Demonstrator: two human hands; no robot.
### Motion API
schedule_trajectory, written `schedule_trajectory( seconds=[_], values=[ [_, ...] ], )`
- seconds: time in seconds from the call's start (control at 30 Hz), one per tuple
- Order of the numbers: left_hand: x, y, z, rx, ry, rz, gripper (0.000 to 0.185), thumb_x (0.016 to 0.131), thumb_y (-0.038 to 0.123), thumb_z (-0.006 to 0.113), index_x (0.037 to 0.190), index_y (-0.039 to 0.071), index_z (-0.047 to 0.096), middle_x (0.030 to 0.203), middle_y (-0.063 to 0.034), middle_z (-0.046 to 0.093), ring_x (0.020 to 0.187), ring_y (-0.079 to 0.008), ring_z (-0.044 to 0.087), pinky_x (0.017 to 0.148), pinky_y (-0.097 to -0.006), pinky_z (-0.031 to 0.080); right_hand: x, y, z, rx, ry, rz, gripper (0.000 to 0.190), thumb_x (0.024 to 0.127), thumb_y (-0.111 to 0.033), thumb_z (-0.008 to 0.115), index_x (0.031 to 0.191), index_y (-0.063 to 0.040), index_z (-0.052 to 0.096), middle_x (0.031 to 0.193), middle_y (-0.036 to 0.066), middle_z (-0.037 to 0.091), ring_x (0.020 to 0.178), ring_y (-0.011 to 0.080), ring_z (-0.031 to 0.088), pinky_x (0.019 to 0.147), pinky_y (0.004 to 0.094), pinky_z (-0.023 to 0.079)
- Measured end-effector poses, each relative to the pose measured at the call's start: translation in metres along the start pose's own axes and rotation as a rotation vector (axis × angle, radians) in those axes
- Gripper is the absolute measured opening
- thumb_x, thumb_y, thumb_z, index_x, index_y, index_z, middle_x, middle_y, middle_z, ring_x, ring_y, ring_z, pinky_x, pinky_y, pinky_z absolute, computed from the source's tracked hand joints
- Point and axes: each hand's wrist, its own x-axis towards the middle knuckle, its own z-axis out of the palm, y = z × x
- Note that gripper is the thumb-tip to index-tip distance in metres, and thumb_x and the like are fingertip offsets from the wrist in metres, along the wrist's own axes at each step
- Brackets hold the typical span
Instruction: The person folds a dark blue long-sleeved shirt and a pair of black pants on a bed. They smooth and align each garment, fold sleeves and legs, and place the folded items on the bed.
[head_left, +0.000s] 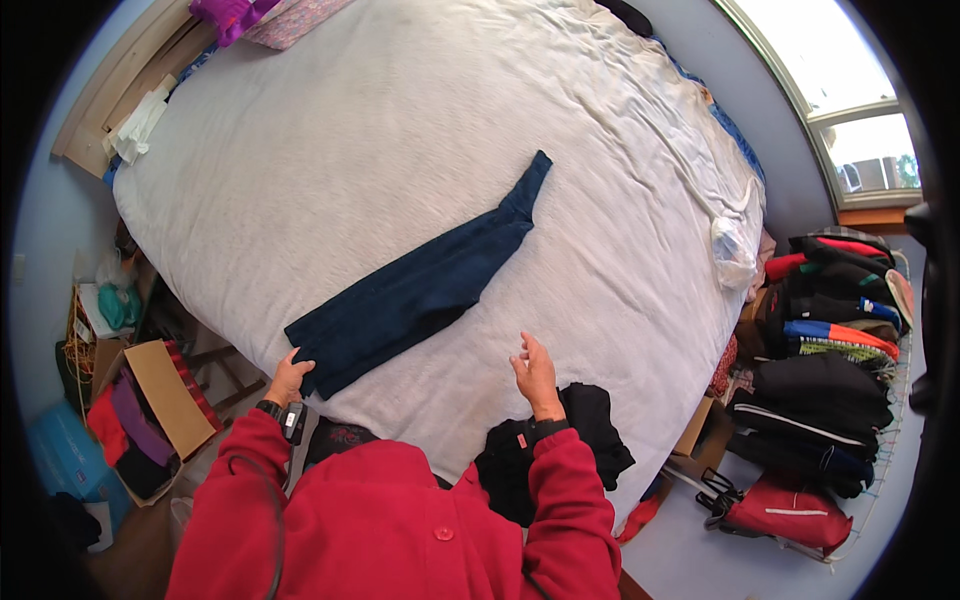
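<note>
Dark blue trousers (420, 292), which look folded lengthwise, lie slantwise across the white bed cover (337, 165). Their wide end is at my left hand (286, 381), with the narrower end pointing away to the upper right. My left thumb and fingers pinch the near corner of that wide end, by the bed's front edge. Apart from the trousers, my right hand (537, 375) hovers with its fingers spread and nothing in them. Below it is a black garment (592, 420), bunched on the bed's edge and partly hidden by my sleeve.
Left of the bed stands an open cardboard box (171, 397) of clothes, beside a blue box (75, 457). On the right are a rack of hanging clothes (817, 382) and a red bag (787, 514). A plastic bag (733, 255) rests at the bed's right edge.
</note>
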Motion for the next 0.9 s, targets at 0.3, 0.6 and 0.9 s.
schedule_trajectory(
  seconds=[0.3,0.6,0.9],
  values=[
    [0.003,-0.002,-0.007,-0.068,-0.003,-0.066,0.041,0.078,0.001,0.061,0.119,0.000,0.057,0.103,-0.0073,0.065,0.091,-0.0171,0.061,0.086,-0.0312,0.049,0.145,-0.080,0.013,-0.295,0.079,-0.586,0.046,0.075,-0.004,0.065,0.120,-0.004,0.055,0.116,0.014,0.058,0.113,0.0331,0.051,0.096,0.0402,0.042],
    [-0.020,0.024,0.008,-0.049,0.020,-0.121,0.045,0.077,-0.001,0.062,0.122,-0.001,0.054,0.105,-0.0079,0.064,0.093,-0.0165,0.061,0.088,-0.0307,0.048,0.185,-0.101,0.044,-0.529,-0.030,-0.717,0.040,0.069,-0.037,0.075,0.097,-0.010,0.063,0.094,0.007,0.059,0.101,0.0268,0.050,0.087,0.0410,0.037],
    [-0.028,0.043,0.023,-0.038,-0.092,-0.210,0.044,0.079,0.001,0.064,0.122,-0.001,0.053,0.110,-0.0079,0.063,0.096,-0.0168,0.061,0.092,-0.0307,0.047,0.187,-0.074,-0.002,-0.485,-0.365,-0.720,0.031,0.063,-0.029,0.079,0.081,-0.011,0.062,0.090,0.007,0.060,0.099,0.0268,0.053,0.098,0.0494,0.033]
  ],
)
